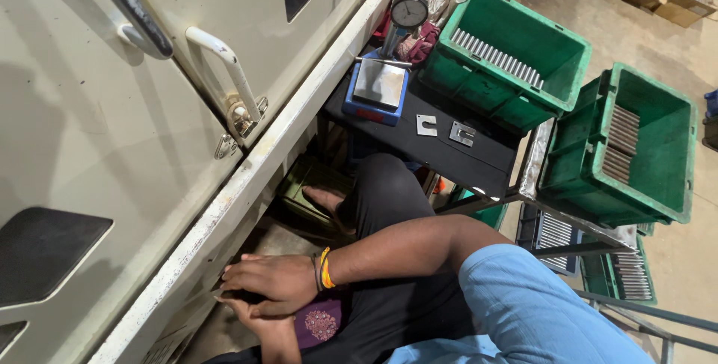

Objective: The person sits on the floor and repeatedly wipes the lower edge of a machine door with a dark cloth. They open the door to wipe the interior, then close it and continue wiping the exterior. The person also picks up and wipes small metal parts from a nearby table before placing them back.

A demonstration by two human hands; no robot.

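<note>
Head view: looking down at a seated person's lap beside a cream machine cabinet (112,109), which fills the left half of the scene.
Right hand: the right hand (273,280), with a yellow band (325,268) at its wrist, lies flat on top of the left, fingers stretched out and pointing left, gripping nothing that shows.
Left hand: the left hand (258,319) sits under the right, mostly covered; whether its fingers are curled or loose I cannot tell.
Where the hands are: near the bottom centre, just beside the chipped white lower edge of the cabinet, above a purple patterned cloth (320,323) on the lap.
Clothing: blue sleeve (538,304) at near right, black trousers, one knee raised at the centre.
Door handle: a white bar handle (228,65) on the cabinet, far left of the hands.
Bench: a black bench top (449,151) beyond the knee, carrying a blue-based dial gauge stand (379,83) and two small flat metal plates (445,130).
Crates: a green crate (508,50) holding a row of metal pins at far centre, and a second green crate (628,147) with pins to the right, well apart from the hands.
</note>
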